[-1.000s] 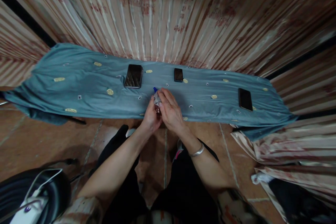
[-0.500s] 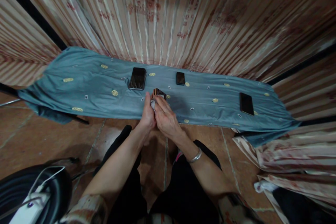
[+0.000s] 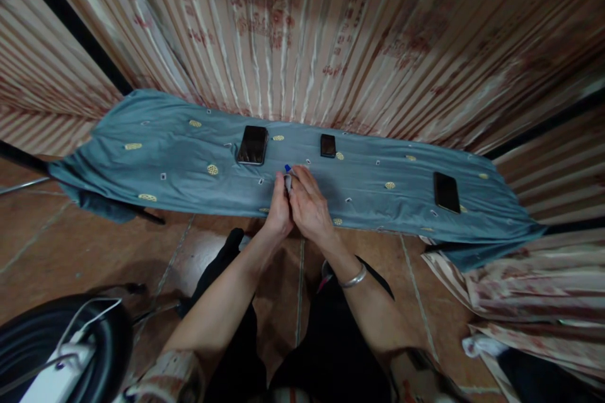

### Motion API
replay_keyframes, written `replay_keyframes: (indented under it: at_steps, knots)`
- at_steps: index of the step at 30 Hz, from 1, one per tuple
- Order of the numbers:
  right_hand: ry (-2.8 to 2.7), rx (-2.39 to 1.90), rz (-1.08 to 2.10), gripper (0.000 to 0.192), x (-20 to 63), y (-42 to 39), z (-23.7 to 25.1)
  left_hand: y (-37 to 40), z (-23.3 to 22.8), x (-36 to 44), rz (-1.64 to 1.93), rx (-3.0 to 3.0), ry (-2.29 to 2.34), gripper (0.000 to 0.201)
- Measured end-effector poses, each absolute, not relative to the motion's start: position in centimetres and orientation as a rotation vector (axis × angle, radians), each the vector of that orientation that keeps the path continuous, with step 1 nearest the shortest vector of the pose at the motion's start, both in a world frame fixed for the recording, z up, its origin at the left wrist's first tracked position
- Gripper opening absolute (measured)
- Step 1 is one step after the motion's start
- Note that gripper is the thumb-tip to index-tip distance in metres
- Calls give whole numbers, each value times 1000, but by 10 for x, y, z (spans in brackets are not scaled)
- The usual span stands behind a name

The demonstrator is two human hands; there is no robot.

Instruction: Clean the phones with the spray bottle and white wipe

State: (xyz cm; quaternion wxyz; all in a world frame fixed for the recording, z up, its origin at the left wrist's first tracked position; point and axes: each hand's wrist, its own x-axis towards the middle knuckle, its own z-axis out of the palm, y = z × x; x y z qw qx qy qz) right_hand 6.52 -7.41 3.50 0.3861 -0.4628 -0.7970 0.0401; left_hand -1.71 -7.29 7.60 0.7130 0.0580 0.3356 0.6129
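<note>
Frame ctr: your left hand point(image 3: 280, 211) & right hand point(image 3: 309, 208) clasped small blue-capped item point(image 3: 288, 176) over teal cloth point(image 3: 155, 170); phones point(image 3: 252, 144) lay beyond.

Three phones are lying on the cloth point(image 3: 155, 167): large phone point(image 3: 252, 145) leftmost, small phone point(image 3: 328, 145) right of it, third phone point(image 3: 446, 192) farthest right.

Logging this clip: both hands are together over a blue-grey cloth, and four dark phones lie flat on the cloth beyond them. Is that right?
Not quite. The head view shows three phones on the cloth, not four: one left of the hands, a smaller one beyond them, one far right. The left hand and right hand are together over the cloth.
</note>
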Motion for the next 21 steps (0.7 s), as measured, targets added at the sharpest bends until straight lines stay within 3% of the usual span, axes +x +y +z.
replay_keyframes:
  at_steps: [11,21]
  knots:
    - [-2102,-1026,129,47,45,-89,33,-67,80,-45,1394,48,808,58]
    - [-2137,-1074,262,54,50,-78,30,-74,73,-47,1413,111,733,55]
